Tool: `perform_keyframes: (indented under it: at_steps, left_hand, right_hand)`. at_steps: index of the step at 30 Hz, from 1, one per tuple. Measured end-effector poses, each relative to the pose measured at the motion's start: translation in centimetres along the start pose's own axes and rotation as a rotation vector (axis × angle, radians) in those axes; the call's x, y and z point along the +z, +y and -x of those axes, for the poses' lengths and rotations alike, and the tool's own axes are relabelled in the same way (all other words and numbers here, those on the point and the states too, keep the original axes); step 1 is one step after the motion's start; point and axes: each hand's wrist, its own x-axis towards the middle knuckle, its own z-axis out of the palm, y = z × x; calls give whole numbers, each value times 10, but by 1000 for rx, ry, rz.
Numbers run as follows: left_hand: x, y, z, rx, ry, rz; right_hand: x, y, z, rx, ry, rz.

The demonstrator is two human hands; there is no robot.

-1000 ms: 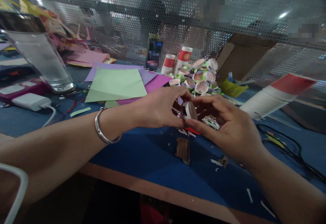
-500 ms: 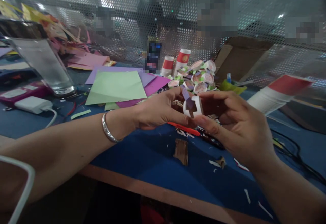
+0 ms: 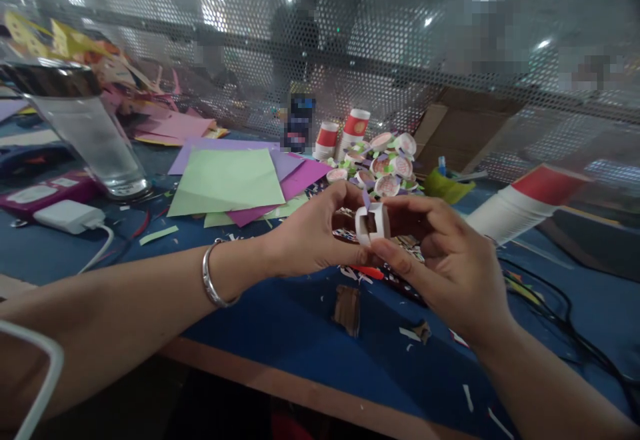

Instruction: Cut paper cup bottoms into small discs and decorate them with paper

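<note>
Above the blue table, both hands hold a cut paper-cup base [image 3: 381, 221], a short white ring with notches in its wall. A purple paper strip [image 3: 367, 200] sticks up from its left side. My right hand [image 3: 445, 260] pinches the ring from the right, thumb below and fingers above. From the left, my left hand [image 3: 320, 230] closes round the ring's edge, thumb low and forefinger near the strip; its other fingertips are hidden. Just behind lies a heap of similar cup bases [image 3: 387, 185] with green and purple strips.
Red-and-white paper cups [image 3: 326, 141] stand behind; a cup stack [image 3: 530, 203] leans at right. Coloured paper sheets [image 3: 227, 183], a water bottle [image 3: 107, 140] and a white charger [image 3: 70, 216] are left. Cardboard scraps [image 3: 347, 310], an orange tool [image 3: 369, 271] and black cables [image 3: 560, 313] lie about.
The hands and the cup base shift slightly left and down in view as the camera moves. The ring has turned a little, and its purple strip stands more upright.
</note>
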Motion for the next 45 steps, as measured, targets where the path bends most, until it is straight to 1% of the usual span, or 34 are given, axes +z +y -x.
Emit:
perform_keyframes:
  at_steps: [3, 7, 11, 14, 18, 21, 23, 27, 30, 33, 36, 39, 45]
  left_hand:
    - [3, 1, -1, -16, 21, -12]
    - [6, 0, -2, -80, 34, 57]
    - [7, -3, 1, -58, 25, 110]
    - [5, -6, 4, -80, 25, 146]
    - [1, -11, 7, -108, 0, 200]
    - [-3, -11, 7, -93, -7, 271]
    - [-6, -10, 7, -65, -8, 291]
    - [-11, -10, 5, -3, 9, 257]
    - [-14, -10, 5, -15, -15, 277]
    - [-15, -9, 5, -41, -55, 288]
    - [-16, -9, 5, -38, -76, 241]
    - [-19, -10, 4, -26, -96, 194]
    - [-20, -11, 7, 22, -118, 143]
  right_hand:
    - [1, 3, -1, 20, -15, -46]
    - [1, 6, -3, 62, -26, -63]
    - [0, 9, -2, 45, -55, -34]
    - [2, 12, -1, 11, -87, -4]
    - [2, 14, 0, 4, -121, -13]
    - [-1, 14, -2, 43, -102, 3]
    - [-3, 12, -5, 96, -106, -6]
    - [-4, 13, -10, 205, -185, -49]
    - [-4, 18, -11, 239, -237, -116]
    - [-5, 25, -10, 318, -253, -205]
    - [-6, 29, -8, 394, -245, -267]
    - [-7, 28, -9, 384, -273, -261]
    - [-8, 20, -12, 343, -328, -145]
